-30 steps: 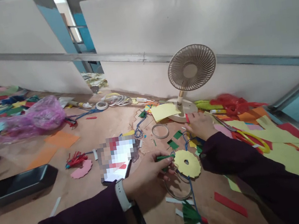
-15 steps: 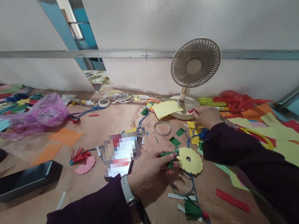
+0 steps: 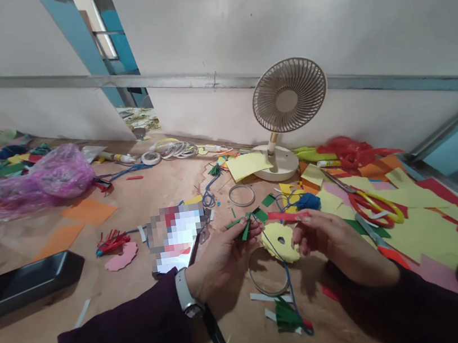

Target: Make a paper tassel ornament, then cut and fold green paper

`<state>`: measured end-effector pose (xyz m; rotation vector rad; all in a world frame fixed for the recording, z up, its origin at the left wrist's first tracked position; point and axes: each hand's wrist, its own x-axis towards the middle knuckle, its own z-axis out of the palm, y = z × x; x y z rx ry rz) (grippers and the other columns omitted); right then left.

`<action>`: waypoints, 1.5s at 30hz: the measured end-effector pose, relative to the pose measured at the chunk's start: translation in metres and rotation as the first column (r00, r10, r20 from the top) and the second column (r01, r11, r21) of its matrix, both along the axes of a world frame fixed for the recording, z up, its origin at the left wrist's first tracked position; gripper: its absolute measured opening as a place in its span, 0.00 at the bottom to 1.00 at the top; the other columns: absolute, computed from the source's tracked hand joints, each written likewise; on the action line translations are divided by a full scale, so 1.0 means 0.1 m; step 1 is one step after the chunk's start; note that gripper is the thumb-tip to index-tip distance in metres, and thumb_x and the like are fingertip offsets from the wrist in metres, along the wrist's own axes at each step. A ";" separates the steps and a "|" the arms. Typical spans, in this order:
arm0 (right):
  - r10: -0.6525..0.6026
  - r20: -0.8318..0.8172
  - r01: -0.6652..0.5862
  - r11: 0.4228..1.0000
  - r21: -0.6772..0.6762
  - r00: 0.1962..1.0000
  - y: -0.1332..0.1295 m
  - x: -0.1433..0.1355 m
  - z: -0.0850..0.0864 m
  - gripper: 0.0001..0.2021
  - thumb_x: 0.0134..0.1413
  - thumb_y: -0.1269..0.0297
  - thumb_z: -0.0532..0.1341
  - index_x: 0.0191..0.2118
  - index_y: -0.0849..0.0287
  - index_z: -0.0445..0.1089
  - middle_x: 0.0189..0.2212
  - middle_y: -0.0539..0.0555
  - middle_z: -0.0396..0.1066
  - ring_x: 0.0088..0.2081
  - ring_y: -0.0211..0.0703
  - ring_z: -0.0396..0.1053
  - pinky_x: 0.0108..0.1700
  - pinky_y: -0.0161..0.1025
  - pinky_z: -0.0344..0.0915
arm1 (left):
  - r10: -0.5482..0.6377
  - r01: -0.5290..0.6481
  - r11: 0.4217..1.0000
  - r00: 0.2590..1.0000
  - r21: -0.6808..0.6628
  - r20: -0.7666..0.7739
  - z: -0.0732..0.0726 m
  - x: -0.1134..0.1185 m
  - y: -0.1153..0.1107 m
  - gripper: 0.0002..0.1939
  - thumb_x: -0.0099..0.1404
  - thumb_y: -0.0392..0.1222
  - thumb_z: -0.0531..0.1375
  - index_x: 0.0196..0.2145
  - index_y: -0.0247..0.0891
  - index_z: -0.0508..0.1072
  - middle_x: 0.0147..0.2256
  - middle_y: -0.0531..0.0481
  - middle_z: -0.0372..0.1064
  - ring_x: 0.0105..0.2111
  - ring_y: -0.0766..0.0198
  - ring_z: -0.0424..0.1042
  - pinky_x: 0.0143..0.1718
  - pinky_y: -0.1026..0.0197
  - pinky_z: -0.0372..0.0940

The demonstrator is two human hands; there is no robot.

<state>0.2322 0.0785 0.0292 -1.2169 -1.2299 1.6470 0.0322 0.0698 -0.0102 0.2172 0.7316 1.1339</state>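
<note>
Craft workshop, littered worktable, coloured paper, scissors, yarn

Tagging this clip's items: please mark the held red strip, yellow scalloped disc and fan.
Held red strip (image 3: 282,217), head view: on its visible middle.
Yellow scalloped disc (image 3: 287,251), head view: below its hole.
Fan (image 3: 287,101), head view: central hub.

We count one fan, one phone, one wristwatch, one blue yarn ball, one red plastic bag. One yellow scalloped disc, two thin rings near it. One pink scalloped piece. Left of phone, two orange sheets. We hold one red strip.
</note>
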 end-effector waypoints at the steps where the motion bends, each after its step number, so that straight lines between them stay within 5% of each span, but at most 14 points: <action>1: 0.010 -0.050 -0.012 0.998 -0.055 0.999 -0.08 -0.02 -0.01 0.14 0.45 0.52 0.64 0.28 0.59 0.68 0.24 0.52 0.74 0.23 0.37 0.69 0.27 0.34 0.63 | 0.000 0.000 1.000 1.000 0.002 -0.012 0.03 0.00 -0.01 0.08 0.67 0.31 0.57 0.33 0.30 0.76 0.33 0.44 0.76 0.32 0.67 0.76 0.35 0.68 0.72; 8: -0.004 -0.154 -0.007 0.997 -0.075 0.988 -0.19 -0.19 -0.18 0.16 0.45 0.50 0.66 0.29 0.60 0.71 0.27 0.54 0.75 0.28 0.41 0.71 0.35 0.39 0.66 | -0.022 0.024 0.993 1.000 0.113 -0.014 0.11 0.01 -0.07 0.05 0.63 0.32 0.61 0.35 0.32 0.78 0.39 0.46 0.76 0.40 0.66 0.75 0.46 0.66 0.68; 15: -0.048 -0.052 0.052 0.995 0.082 0.997 -0.15 -0.14 -0.20 0.16 0.36 0.56 0.73 0.29 0.58 0.71 0.27 0.49 0.72 0.30 0.37 0.68 0.35 0.36 0.64 | -0.096 0.111 0.972 0.992 0.205 -0.084 0.06 0.00 -0.08 0.07 0.57 0.37 0.68 0.35 0.35 0.78 0.39 0.45 0.76 0.39 0.62 0.74 0.40 0.65 0.68; 20: -0.118 -0.052 0.118 0.993 -0.013 0.992 -0.05 -0.06 -0.16 0.18 0.31 0.59 0.74 0.29 0.59 0.70 0.24 0.48 0.71 0.26 0.36 0.67 0.30 0.35 0.64 | -0.211 0.258 0.942 0.953 0.216 -0.217 0.02 -0.05 -0.08 0.11 0.52 0.40 0.71 0.33 0.34 0.78 0.32 0.46 0.75 0.28 0.66 0.73 0.29 0.67 0.66; 27: -0.094 -0.105 0.086 0.993 -0.079 0.990 -0.04 -0.08 -0.16 0.16 0.34 0.61 0.72 0.31 0.59 0.68 0.23 0.46 0.68 0.22 0.34 0.65 0.26 0.33 0.62 | -0.212 0.323 0.920 0.886 0.221 -0.412 -0.01 -0.04 -0.11 0.14 0.51 0.43 0.72 0.34 0.32 0.79 0.29 0.46 0.75 0.25 0.69 0.69 0.25 0.70 0.59; 35: 0.009 -0.065 -0.013 0.999 -0.052 0.998 -0.07 -0.08 -0.25 0.19 0.34 0.61 0.72 0.33 0.59 0.67 0.24 0.46 0.69 0.22 0.32 0.62 0.26 0.32 0.58 | -0.293 0.302 0.945 0.952 0.123 -0.089 -0.02 0.00 -0.13 0.12 0.52 0.39 0.70 0.34 0.33 0.77 0.29 0.46 0.75 0.28 0.63 0.74 0.34 0.62 0.67; 45: 0.044 -0.033 -0.044 0.999 -0.007 0.998 -0.05 -0.07 -0.27 0.20 0.33 0.65 0.72 0.34 0.58 0.65 0.24 0.44 0.66 0.21 0.30 0.60 0.23 0.29 0.52 | -0.303 0.320 0.940 0.942 0.120 -0.142 -0.01 0.00 -0.15 0.12 0.51 0.39 0.72 0.32 0.33 0.76 0.31 0.45 0.75 0.30 0.63 0.74 0.36 0.62 0.67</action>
